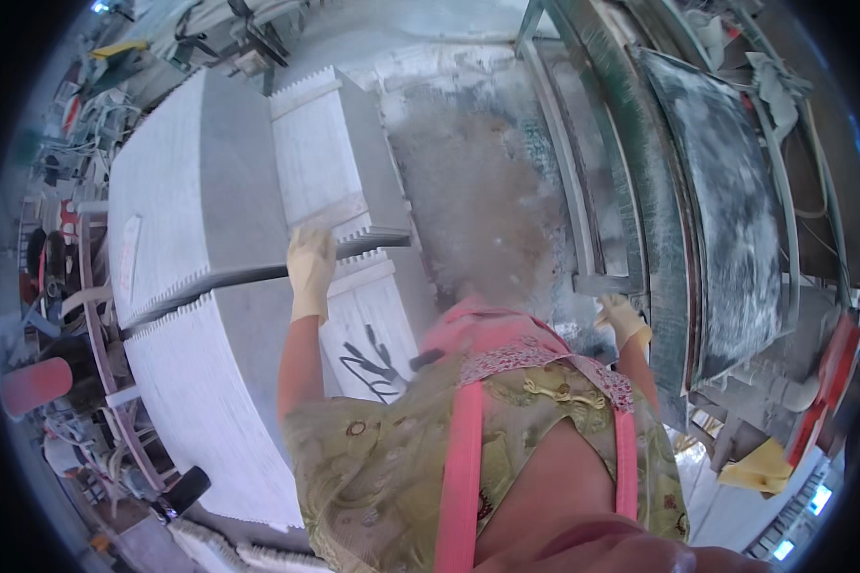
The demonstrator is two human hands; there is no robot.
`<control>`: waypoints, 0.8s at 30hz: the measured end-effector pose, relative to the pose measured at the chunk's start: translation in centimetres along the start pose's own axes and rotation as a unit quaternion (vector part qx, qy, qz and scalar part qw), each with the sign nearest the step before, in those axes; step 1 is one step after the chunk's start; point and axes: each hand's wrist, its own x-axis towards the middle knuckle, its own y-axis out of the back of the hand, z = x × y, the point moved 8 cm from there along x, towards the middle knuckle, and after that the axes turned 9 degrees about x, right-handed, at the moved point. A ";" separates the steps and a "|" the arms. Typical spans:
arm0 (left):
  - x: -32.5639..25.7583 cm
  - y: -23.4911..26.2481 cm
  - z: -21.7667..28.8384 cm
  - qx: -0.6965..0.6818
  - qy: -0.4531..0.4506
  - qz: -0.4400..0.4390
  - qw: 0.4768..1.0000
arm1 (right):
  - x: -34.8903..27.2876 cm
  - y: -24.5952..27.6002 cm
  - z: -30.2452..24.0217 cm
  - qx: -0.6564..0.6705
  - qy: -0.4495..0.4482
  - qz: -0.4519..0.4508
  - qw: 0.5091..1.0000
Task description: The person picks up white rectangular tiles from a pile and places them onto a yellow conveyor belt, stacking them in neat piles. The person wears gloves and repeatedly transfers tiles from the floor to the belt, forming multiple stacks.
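My left hand (312, 267), in a pale cream glove, is at the near end of a thin slat (330, 212) lying across the upper stack of pale sheets (320, 143). Its fingers are bent close together; I cannot make out what, if anything, is in them. Below it, a second stack (377, 306) bears dark brush-like marks on its white side. My right hand (625, 319), gloved the same, is beside the lower end of a metal frame (602, 285). Its fingers are partly curled and apart, with nothing visible in them.
Two larger stacks of pale sheets (158, 191) stand to the left, a narrow gap between them. A dusty, stained floor (487, 201) lies ahead. Along the right runs a green metal structure with a whitened panel (721, 210). A yellow piece (755, 468) is at the lower right.
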 end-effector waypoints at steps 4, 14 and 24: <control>10.1 -5.2 2.2 -0.036 -0.068 -0.106 0.991 | 6.4 1.8 5.7 -0.095 -0.027 -0.060 0.993; 35.7 -17.4 -0.5 0.015 0.145 -0.138 0.980 | 38.1 -1.5 -22.0 -0.408 0.217 -0.096 0.882; 49.0 -33.6 -9.2 -0.118 0.311 -0.300 0.894 | 48.9 -16.0 -84.9 -0.016 0.340 -0.174 0.924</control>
